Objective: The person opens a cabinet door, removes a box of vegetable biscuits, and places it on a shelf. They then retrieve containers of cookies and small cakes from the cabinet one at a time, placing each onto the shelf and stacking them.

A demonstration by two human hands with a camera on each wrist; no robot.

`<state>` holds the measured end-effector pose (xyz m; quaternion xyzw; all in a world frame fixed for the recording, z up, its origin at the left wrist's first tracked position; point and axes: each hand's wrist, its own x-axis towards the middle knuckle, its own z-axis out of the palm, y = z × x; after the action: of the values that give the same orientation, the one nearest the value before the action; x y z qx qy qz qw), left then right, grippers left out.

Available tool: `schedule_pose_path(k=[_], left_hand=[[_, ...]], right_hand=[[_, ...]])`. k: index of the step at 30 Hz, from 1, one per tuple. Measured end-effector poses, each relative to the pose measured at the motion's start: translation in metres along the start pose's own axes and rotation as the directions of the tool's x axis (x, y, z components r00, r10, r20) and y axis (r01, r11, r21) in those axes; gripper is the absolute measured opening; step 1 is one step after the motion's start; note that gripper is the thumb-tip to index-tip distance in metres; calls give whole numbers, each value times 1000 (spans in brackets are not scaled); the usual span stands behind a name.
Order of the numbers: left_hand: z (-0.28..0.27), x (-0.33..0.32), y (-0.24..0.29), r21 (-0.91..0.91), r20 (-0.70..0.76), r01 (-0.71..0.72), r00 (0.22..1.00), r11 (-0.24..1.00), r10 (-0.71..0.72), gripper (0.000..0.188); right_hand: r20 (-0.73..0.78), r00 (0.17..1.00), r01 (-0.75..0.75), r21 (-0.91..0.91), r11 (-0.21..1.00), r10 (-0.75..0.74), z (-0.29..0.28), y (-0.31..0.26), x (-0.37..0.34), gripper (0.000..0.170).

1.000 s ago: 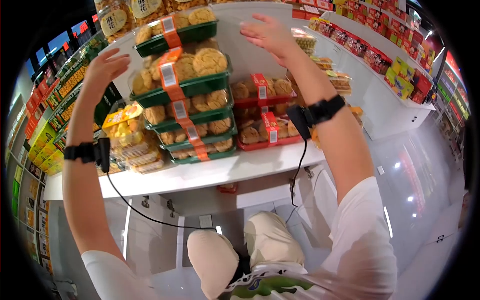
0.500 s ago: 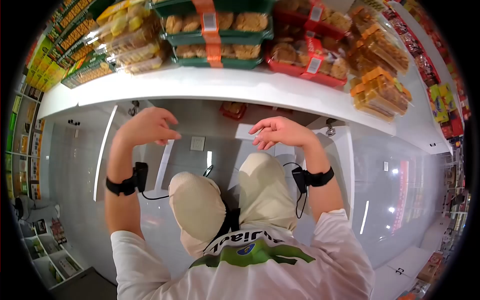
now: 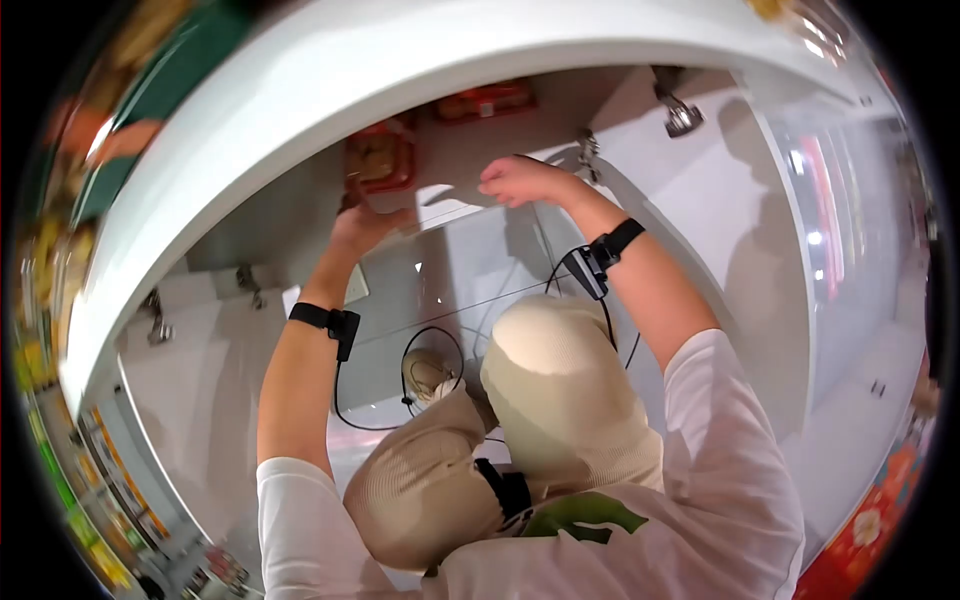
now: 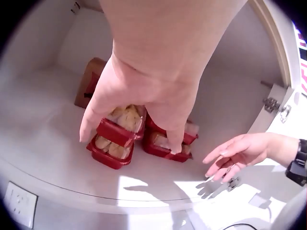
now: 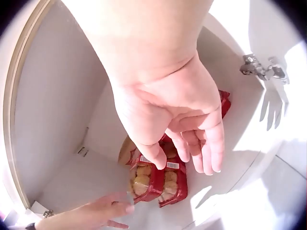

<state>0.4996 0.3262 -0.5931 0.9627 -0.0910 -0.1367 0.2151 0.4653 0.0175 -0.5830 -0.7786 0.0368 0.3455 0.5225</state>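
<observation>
Inside the low white cabinet, red trays of cookies (image 4: pixel 112 151) with clear covers stand stacked; another pair of red cookie packs (image 4: pixel 165 146) sits beside them. My left hand (image 3: pixel 368 228) reaches toward the nearer stack, and in the left wrist view its spread fingers come down over the packs, hiding part of them. My right hand (image 3: pixel 525 182) hovers to the right, fingers loosely bent, holding nothing. From the right wrist, the red-banded cookie packs (image 5: pixel 169 187) appear beyond that hand's fingertips, while the left hand (image 5: pixel 103 211) shows at lower left.
A brown box (image 4: pixel 88 84) stands behind the packs. The white counter edge (image 3: pixel 420 60) arches overhead. Open doors with metal hinges (image 3: pixel 680 112) flank the cabinet, and a wall socket (image 4: pixel 20 203) is near its front. Cables hang from both wrist cameras.
Both hands have come down from beside the stacked cookie trays on the counter and gone forward into the cabinet below. The body is lower, and the head view now looks under the counter.
</observation>
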Motion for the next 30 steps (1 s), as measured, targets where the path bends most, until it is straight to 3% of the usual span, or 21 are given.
schedule_pose_path(k=[1,5,6,8,9,11,12,14,15,20,22,24,25,26,27,28,29,30], left_hand=[[5,12,8,7,22,-37,999,999,37,105],[-15,41,42,-64,-148,157,975,986,-165,114],[-6,51,35,-50,-132,145,980,988,-151,114],[20,75,4,-83,-241,334,908,939,-344,123],[23,82,-6,-70,-241,317,915,946,-324,123],[20,94,-8,-5,-247,93,965,996,-92,125],[22,98,-9,2,-247,84,966,996,-81,125],[18,89,10,-61,-225,232,944,971,-240,125],[16,85,11,-65,-231,232,943,971,-241,125],[13,71,8,-60,-300,175,936,983,-185,121],[9,59,1,-131,-350,141,919,981,-179,111],[-13,36,8,-192,-255,66,960,979,-114,104],[-22,25,6,-204,-292,68,948,977,-127,104],[-27,14,4,-637,-159,13,976,771,-148,94],[-29,3,0,-922,-36,-2,996,387,-81,84],[-25,-6,-22,-269,-358,-254,922,929,149,75],[-52,-35,5,-310,-297,-181,951,933,86,71],[-72,-52,21,-474,-174,-159,981,866,85,77]], right_hand=[[-34,999,-13,25,1000,13,-4,4,-2,50],[-99,995,-32,-27,999,29,-8,5,-21,52],[-112,994,-14,-18,1000,12,-9,7,-27,52],[-130,991,-6,28,1000,9,-10,18,-32,51],[-132,991,11,56,998,-4,-11,22,-37,51],[-161,987,26,62,998,-16,-16,18,-48,50],[-169,985,30,70,997,-18,-17,21,-48,50],[-205,978,37,62,997,-24,-17,25,-48,44],[-206,978,41,55,998,-29,-17,25,-47,44],[-233,965,162,161,974,-122,-15,13,-48,39],[-201,967,187,150,971,-155,-13,4,-45,37],[-142,980,176,277,944,-141,-11,-7,-38,34],[-122,982,174,289,941,-144,-7,-14,-35,34],[-108,983,172,300,938,-146,-5,-21,-34,33],[-96,988,144,296,944,-120,-2,-31,-36,32],[-54,989,149,285,947,-140,0,-35,-35,43],[-37,995,97,298,950,-90,1,-47,-42,56],[-17,999,49,315,948,-46,3,-55,-46,68]])
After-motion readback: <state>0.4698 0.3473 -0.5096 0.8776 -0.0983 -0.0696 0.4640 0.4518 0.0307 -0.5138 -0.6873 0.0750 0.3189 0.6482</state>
